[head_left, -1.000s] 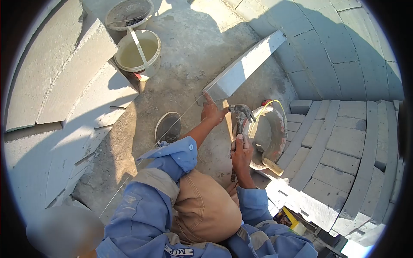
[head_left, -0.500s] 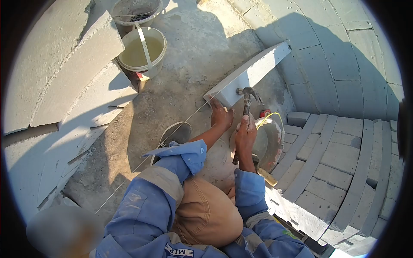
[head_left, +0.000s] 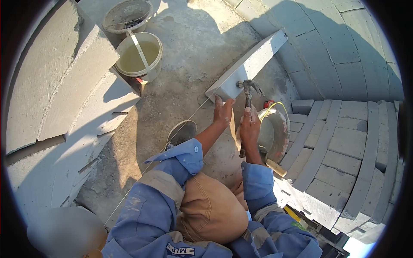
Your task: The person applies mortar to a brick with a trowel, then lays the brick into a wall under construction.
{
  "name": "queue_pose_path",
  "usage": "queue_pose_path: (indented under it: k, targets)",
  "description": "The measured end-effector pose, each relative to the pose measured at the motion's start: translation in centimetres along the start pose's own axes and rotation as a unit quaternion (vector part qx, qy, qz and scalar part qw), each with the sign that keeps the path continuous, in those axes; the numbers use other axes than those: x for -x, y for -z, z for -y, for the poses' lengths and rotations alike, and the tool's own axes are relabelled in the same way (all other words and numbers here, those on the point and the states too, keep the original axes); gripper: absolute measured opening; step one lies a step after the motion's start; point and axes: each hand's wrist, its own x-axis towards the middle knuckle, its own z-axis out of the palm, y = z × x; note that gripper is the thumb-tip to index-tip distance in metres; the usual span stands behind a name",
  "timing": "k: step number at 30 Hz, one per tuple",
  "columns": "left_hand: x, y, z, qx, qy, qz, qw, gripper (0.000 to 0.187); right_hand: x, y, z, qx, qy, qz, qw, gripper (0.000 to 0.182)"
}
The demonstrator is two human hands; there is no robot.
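Observation:
A claw hammer point(head_left: 248, 96) is upright in my right hand point(head_left: 250, 129), whose fingers are wrapped round its dark handle. The hammer's head touches or nearly touches the side of a long white block point(head_left: 254, 64) lying on the concrete floor. My left hand point(head_left: 222, 111) is at the block's near end, its fingers apart against the lower edge. A thin string point(head_left: 189, 117) runs diagonally past the left hand and over the shoe to the lower left.
Two buckets, one holding murky water point(head_left: 140, 56) and one behind it point(head_left: 127, 16), stand at the upper left. Beside my right hand is a mortar bucket point(head_left: 275, 133) with a wooden-handled tool point(head_left: 275, 167). Blocks are stacked left point(head_left: 51, 77) and right point(head_left: 340, 155); a block wall point(head_left: 340, 47) rises behind.
The view has shifted slightly. My left hand has tilted more upright at the block's near end. The hammer stays in my right hand, against or near the block's side.

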Motion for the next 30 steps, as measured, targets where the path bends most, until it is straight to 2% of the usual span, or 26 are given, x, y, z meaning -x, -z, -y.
queue_pose_path:
  k: [2,4,5,11,15,17,22,30]
  targets:
    - [-0.5,0.0,0.5,0.016,-0.005,-0.01,1.0,0.101,-0.1,-0.3,-0.1,0.003,-0.011,0.007,1.0,0.046]
    - [0.1,-0.1,-0.2,-0.007,-0.008,-0.021,1.0,0.102,-0.2,-1.0,-0.7,-0.025,0.071,-0.05,0.996,0.036]
    - [0.4,-0.1,-0.5,-0.034,-0.01,-0.03,0.999,0.103,-0.3,-1.1,-1.0,-0.024,0.076,-0.048,0.996,0.036]
    - [0.6,-0.1,-0.6,-0.06,-0.026,-0.05,0.997,0.104,-0.1,-1.1,-1.0,-0.022,0.08,-0.052,0.995,0.038]
    - [0.2,0.1,-0.6,-0.031,-0.022,-0.03,0.999,0.108,0.4,-0.6,0.4,-0.015,0.039,-0.023,0.999,0.039]
    - [0.1,0.4,-1.0,-0.011,-0.007,-0.019,1.0,0.109,0.4,-0.7,0.2,-0.002,0.016,-0.008,1.0,0.045]
    - [0.2,0.2,-0.9,-0.059,-0.018,-0.037,0.997,0.106,0.5,-1.3,0.0,-0.012,0.076,-0.054,0.996,0.041]
    - [0.4,0.2,-0.9,-0.089,-0.04,-0.05,0.994,0.105,-0.1,-1.5,-1.4,0.007,0.099,-0.056,0.993,0.04]
